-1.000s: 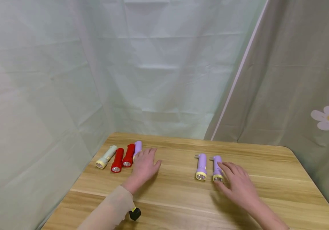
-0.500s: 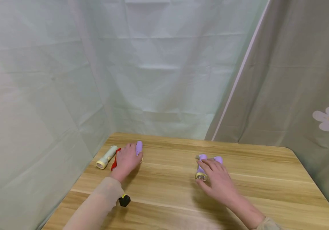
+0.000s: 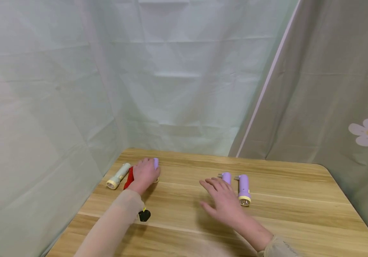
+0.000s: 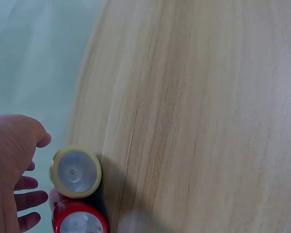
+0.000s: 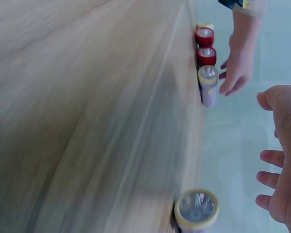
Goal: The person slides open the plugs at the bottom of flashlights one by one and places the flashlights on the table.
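Observation:
My left hand (image 3: 146, 173) is over the flashlights at the table's left, fingers loosely spread and holding nothing. Beneath it lie a purple flashlight (image 3: 156, 163) with a pale yellow rim and a red flashlight (image 3: 129, 178). The right wrist view shows a second red flashlight (image 5: 206, 57), hidden by the hand in the head view. My right hand (image 3: 224, 203), fingers spread and also holding nothing, hovers near a purple flashlight (image 3: 226, 176) and hides its lamp end. To the right of that hand lies another purple flashlight (image 3: 243, 187), with metal prongs at its far end.
A pale grey-green flashlight (image 3: 119, 176) with a yellow rim lies leftmost, by the edge of the wooden table (image 3: 184, 214). Pale curtains (image 3: 184, 89) hang behind and at the left, and a grey-brown one with flowers (image 3: 316, 107) at the right.
My left hand has shifted left from the purple flashlight to over the red ones, then slightly back right. My right hand has moved left, uncovering the rightmost flashlight. The flashlights stay in place.

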Action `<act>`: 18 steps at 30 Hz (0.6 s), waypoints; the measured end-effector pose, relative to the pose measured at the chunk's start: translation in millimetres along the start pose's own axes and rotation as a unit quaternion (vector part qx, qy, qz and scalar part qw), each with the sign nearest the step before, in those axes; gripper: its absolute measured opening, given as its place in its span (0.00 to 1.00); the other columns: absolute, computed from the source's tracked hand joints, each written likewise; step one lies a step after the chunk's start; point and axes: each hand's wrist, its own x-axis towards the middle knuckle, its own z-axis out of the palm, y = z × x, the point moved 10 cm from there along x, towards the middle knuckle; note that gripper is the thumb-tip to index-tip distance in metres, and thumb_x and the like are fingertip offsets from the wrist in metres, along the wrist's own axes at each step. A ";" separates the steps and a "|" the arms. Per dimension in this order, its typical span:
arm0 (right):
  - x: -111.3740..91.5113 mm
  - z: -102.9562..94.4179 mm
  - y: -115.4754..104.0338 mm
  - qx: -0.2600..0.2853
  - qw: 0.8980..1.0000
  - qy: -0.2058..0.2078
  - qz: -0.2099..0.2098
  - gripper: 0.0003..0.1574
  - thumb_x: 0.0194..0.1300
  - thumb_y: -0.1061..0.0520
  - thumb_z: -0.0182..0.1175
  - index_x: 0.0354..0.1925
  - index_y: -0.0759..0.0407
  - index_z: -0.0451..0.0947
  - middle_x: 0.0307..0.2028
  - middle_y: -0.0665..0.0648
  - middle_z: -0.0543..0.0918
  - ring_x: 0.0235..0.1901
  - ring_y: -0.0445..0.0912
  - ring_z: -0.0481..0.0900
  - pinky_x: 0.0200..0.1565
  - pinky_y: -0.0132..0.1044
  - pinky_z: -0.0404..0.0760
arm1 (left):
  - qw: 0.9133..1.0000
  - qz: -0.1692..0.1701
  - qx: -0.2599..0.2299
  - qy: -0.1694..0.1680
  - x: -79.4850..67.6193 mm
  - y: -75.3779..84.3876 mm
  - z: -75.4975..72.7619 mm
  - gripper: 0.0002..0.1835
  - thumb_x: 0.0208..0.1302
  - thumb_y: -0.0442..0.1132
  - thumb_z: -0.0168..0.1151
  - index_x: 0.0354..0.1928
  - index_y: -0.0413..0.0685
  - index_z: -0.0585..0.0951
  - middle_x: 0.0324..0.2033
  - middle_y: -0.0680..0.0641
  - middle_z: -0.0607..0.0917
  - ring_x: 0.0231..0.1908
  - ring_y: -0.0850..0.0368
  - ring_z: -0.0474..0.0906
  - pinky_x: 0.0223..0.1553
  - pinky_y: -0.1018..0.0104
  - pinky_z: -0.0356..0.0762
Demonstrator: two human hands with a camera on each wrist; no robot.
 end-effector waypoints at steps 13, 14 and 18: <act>3.1 21.4 -8.0 -0.008 0.998 -0.049 0.025 0.44 0.65 0.38 0.67 0.75 0.46 0.66 0.67 0.54 0.74 0.69 0.54 0.67 0.69 0.56 0.61 | 0.999 0.001 0.034 -0.018 5.1 8.9 12.3 0.11 0.67 0.45 0.58 0.37 0.43 0.74 0.39 0.38 0.81 0.44 0.34 0.75 0.47 0.40 0.69; 3.0 21.7 -8.7 -0.005 0.999 -0.048 0.024 0.44 0.65 0.39 0.67 0.74 0.46 0.67 0.67 0.54 0.74 0.69 0.55 0.67 0.70 0.56 0.61 | 0.999 0.000 0.033 -0.020 5.2 8.6 12.8 0.11 0.67 0.44 0.58 0.37 0.43 0.74 0.38 0.37 0.81 0.44 0.34 0.75 0.47 0.40 0.69; 2.7 22.5 -9.6 -0.001 0.999 -0.044 0.021 0.43 0.66 0.38 0.67 0.74 0.47 0.67 0.66 0.54 0.75 0.69 0.55 0.68 0.69 0.55 0.62 | 0.999 -0.004 0.031 -0.027 4.8 8.4 13.8 0.10 0.68 0.42 0.57 0.40 0.42 0.74 0.38 0.36 0.81 0.44 0.33 0.74 0.48 0.38 0.68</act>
